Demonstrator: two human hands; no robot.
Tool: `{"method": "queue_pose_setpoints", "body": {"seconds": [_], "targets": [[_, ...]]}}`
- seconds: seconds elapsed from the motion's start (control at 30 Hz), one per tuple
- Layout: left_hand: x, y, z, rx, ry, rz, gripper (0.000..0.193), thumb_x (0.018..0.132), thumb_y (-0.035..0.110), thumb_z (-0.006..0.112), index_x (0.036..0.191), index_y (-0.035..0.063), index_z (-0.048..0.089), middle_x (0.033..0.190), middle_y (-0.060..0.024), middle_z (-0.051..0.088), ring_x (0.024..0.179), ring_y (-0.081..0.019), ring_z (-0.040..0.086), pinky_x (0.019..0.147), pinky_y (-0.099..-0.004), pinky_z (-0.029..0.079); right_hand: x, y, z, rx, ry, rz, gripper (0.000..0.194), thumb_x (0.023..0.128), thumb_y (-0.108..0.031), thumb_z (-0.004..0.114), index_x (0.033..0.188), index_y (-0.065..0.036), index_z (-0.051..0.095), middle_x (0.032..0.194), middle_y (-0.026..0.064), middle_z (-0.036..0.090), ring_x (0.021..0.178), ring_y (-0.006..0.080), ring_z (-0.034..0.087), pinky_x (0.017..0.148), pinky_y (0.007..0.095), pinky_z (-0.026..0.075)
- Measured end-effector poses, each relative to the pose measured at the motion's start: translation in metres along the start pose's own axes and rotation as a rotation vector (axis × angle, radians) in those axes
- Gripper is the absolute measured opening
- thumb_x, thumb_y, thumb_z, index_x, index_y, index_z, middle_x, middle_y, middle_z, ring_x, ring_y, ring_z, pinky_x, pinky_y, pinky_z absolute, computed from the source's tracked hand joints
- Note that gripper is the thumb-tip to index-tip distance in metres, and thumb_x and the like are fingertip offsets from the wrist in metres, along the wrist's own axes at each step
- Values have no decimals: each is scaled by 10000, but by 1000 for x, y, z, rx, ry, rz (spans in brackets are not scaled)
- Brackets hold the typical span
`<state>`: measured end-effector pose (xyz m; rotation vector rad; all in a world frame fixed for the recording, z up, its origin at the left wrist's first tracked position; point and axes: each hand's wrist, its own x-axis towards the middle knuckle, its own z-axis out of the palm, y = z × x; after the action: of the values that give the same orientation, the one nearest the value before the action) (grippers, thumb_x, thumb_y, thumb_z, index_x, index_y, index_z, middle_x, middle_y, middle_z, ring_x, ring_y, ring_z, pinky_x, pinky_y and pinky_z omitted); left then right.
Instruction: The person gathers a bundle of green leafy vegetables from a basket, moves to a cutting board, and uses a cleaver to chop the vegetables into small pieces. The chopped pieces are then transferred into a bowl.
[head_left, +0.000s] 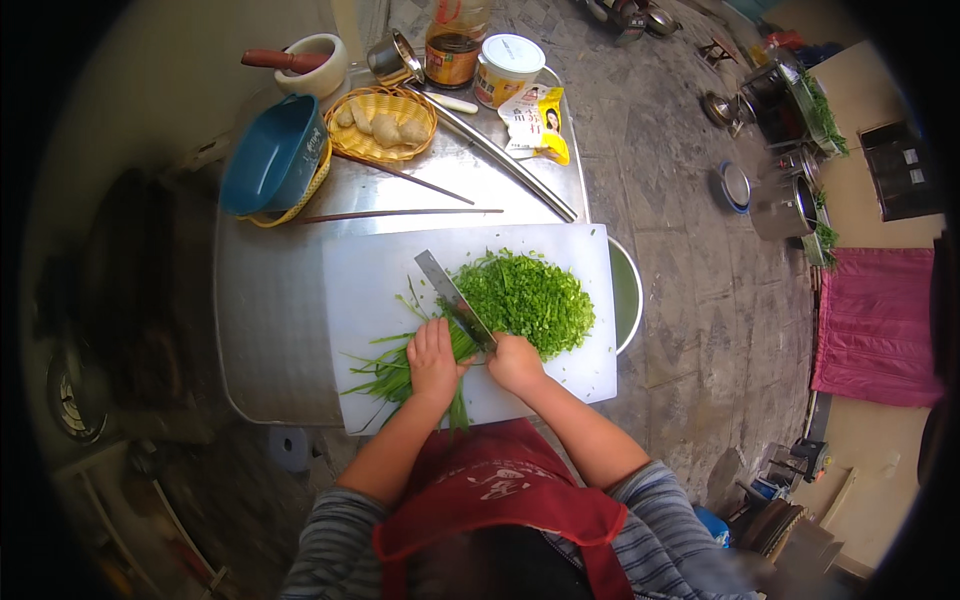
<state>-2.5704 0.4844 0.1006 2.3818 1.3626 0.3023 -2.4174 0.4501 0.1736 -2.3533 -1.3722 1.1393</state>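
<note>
My right hand (514, 365) grips the handle of a kitchen knife (454, 299), whose broad steel blade points up and left. Just left of it, my left hand (435, 361) presses on a bunch of long green stalks and leaves (386, 373) that looks like chives or scallions. The blade lies between this bunch and a large heap of finely chopped greens (529, 300). All of it rests on a white cutting board (352, 277); some leaf ends hang over its near edge. The fingers of my left hand lie flat over the stalks, near the blade.
Beyond the board on the metal table (262, 300) are chopsticks (405, 214), a metal rod (517, 165), a basket of ginger (386, 127), a blue plastic basin (274, 161), a mortar with pestle (319, 67), a bottle, tub and packet. A green bucket (630, 292) stands under the board's right edge.
</note>
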Motion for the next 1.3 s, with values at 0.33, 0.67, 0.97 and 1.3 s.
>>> {"method": "queue_pose_setpoints", "body": {"seconds": [0.33,0.67,0.97,1.3], "targets": [[18,35,-12,-39,-40,109,898,676,435,780,1340,-37,404,1366,-163,419,1249,-333,386,1031,-460,288,-62,63,-56,546,170,165,167,840,-38,565,996,20,588,599,43,529,458,135,505,429,305,432],[89,42,-27,-141,146,360,132,802,111,660,929,82,686,953,-49,631,956,-255,564,878,-412,401,-86,79,-55,651,204,233,266,809,-10,579,1073,26,586,709,133,624,558,206,585,545,344,476],[129,40,-16,-58,-76,369,82,743,44,643,764,121,664,799,-41,582,900,-254,546,857,-380,397,-89,102,-50,620,257,138,366,837,-18,592,1192,12,508,650,65,562,470,133,499,429,297,426],[156,47,-4,-10,-55,443,122,715,66,715,816,125,680,815,-41,639,882,-249,578,824,-385,409,-97,114,-53,699,264,280,211,800,-79,626,975,38,637,742,160,670,632,227,626,626,349,494]]}}
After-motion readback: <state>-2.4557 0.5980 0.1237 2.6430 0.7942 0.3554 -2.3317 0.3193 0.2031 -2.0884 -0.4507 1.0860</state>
